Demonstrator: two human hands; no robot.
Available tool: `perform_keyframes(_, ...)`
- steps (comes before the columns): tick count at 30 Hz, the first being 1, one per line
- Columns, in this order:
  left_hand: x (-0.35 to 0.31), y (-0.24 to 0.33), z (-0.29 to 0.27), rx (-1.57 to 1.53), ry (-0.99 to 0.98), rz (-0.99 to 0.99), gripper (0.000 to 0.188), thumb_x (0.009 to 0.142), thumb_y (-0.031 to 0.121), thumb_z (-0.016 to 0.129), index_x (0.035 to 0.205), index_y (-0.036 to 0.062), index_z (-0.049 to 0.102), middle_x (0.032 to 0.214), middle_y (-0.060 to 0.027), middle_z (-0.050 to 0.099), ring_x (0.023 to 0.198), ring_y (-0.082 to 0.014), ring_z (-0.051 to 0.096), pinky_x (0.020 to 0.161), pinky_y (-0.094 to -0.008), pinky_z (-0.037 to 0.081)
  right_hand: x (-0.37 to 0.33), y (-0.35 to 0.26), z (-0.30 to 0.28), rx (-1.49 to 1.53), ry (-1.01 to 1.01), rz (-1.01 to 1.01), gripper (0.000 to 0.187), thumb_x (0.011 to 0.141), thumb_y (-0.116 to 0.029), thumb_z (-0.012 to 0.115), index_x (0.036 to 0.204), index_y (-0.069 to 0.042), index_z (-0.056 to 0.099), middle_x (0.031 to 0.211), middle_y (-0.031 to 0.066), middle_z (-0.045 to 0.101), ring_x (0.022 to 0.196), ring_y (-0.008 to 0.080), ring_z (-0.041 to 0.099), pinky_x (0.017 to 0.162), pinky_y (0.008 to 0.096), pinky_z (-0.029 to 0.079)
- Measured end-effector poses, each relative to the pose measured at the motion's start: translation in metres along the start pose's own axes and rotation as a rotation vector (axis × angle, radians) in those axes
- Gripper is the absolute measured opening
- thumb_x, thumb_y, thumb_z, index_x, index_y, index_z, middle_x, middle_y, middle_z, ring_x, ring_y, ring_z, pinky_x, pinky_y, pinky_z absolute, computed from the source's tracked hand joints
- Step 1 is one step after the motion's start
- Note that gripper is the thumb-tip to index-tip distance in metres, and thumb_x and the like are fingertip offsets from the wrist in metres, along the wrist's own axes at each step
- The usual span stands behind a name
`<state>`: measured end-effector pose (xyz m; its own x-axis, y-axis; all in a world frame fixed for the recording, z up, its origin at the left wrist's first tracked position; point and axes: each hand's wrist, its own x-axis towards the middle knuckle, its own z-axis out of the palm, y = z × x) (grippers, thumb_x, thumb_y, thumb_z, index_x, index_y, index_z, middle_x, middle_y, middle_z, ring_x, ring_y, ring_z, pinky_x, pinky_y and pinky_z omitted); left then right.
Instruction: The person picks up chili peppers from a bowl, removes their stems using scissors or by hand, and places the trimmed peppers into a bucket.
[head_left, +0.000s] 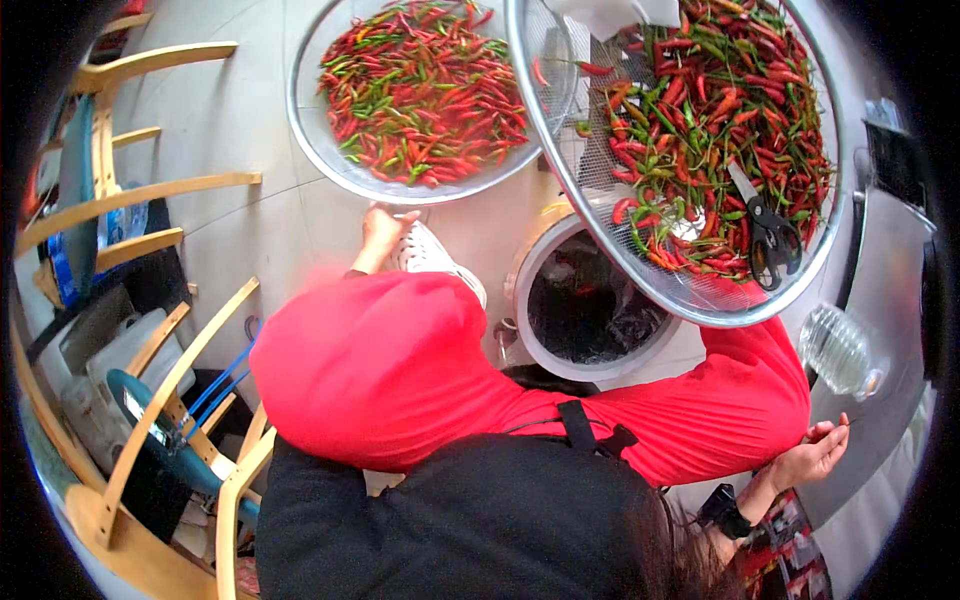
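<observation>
My left hand (381, 232) reaches past my left knee to the near edge of a round mesh basket (306, 131). Its fingers are curled; what they hold, if anything, is hidden. Red and green chili peppers (425, 95) fill that basket. Out to the right, beyond my right knee, my right hand (818, 456) pinches a small chili pepper (845, 420), its thin stem sticking out. A second, larger mesh basket (566, 178) rests at the upper right over my right leg. More stemmed chilies (715, 115) lie in it, with black-handled scissors (770, 235) on top.
Between my legs stands a white bucket (527, 345) lined with dark plastic. A clear plastic bottle (838, 350) lies to the right beside a grey panel (880, 300). Wooden chairs (160, 190) line the left. My white shoe (425, 250) is near the left basket.
</observation>
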<state>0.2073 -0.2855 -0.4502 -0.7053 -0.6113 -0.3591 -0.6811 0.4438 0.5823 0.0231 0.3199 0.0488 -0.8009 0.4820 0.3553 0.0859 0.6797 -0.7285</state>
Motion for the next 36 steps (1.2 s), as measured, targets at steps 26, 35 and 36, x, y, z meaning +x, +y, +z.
perform_keyframes(26, -0.057, 0.023, -0.108, -0.312, 0.477, -0.263, 0.015, 0.083, 0.015, 0.07, 0.096, 0.0078, 0.072, 0.083, -0.0102, 0.074, 0.081, -0.022, 0.072, 0.075, -0.0377, 0.056, 0.041, 0.004, 0.021, -0.65, 0.049, -1.047, 0.025, 0.092, -0.011, 0.064, 0.112, 0.004, 0.069, 0.098, 0.0242, 0.07, 0.082, 0.0407, 0.068, 0.071, 0.0466, 0.056)
perform_keyframes(35, -0.065, -0.16, -0.214, -0.067, 0.689, -0.809, 0.027, 0.072, 0.023, 0.08, 0.095, 0.0085, 0.078, 0.09, -0.0133, 0.076, 0.088, -0.0312, 0.073, 0.083, -0.0398, 0.057, 0.005, -0.05, 0.012, -0.644, -0.038, -0.715, 0.037, 0.102, -0.033, 0.054, 0.096, -0.003, 0.075, 0.09, 0.0127, 0.072, 0.081, 0.0297, 0.068, 0.075, 0.0406, 0.054)
perform_keyframes(36, -0.065, -0.166, -0.214, -0.102, 0.694, -0.811, 0.032, 0.073, 0.023, 0.081, 0.1, 0.0061, 0.077, 0.094, -0.0159, 0.076, 0.092, -0.0324, 0.073, 0.085, -0.0405, 0.056, 0.018, -0.038, 0.004, -0.605, -0.014, -0.654, 0.037, 0.101, -0.035, 0.057, 0.098, -0.003, 0.075, 0.091, 0.012, 0.072, 0.081, 0.0289, 0.068, 0.076, 0.0398, 0.054)
